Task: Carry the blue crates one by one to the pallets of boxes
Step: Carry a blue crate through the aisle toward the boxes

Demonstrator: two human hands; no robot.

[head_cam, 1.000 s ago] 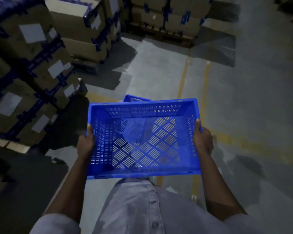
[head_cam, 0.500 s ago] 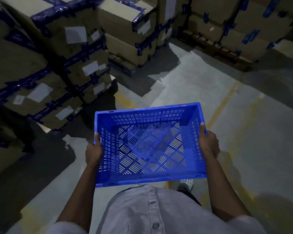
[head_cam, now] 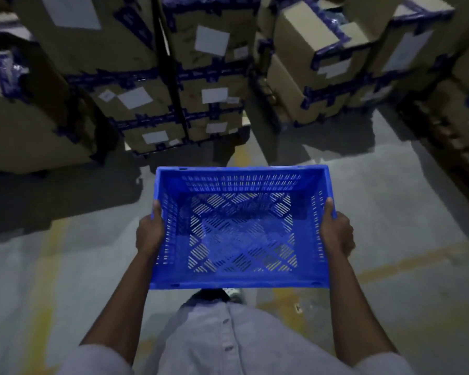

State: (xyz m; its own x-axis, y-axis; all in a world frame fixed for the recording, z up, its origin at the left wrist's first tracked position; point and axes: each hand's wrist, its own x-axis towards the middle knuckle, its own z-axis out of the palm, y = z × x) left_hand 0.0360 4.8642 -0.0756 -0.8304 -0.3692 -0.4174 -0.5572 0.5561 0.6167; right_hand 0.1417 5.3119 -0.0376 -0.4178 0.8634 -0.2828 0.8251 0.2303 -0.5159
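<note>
An empty blue slotted plastic crate [head_cam: 241,180] hangs level in front of my body, above the floor. My left hand [head_cam: 149,234] grips its left rim, thumb over the top edge. My right hand [head_cam: 336,234] grips the right rim the same way. Stacked cardboard boxes [head_cam: 201,77] with blue tape and white labels stand just beyond the crate's far edge.
More taped boxes [head_cam: 317,63] stand at the upper right, and another stack [head_cam: 33,109] at the left. A dark gap runs between the stacks. The grey concrete floor [head_cam: 390,207] carries faded yellow lines. My shoe [head_cam: 228,293] shows below the crate.
The view has swung left toward the stacked boxes, which are now straight ahead and closer. Both hands keep the same hold on the crate.
</note>
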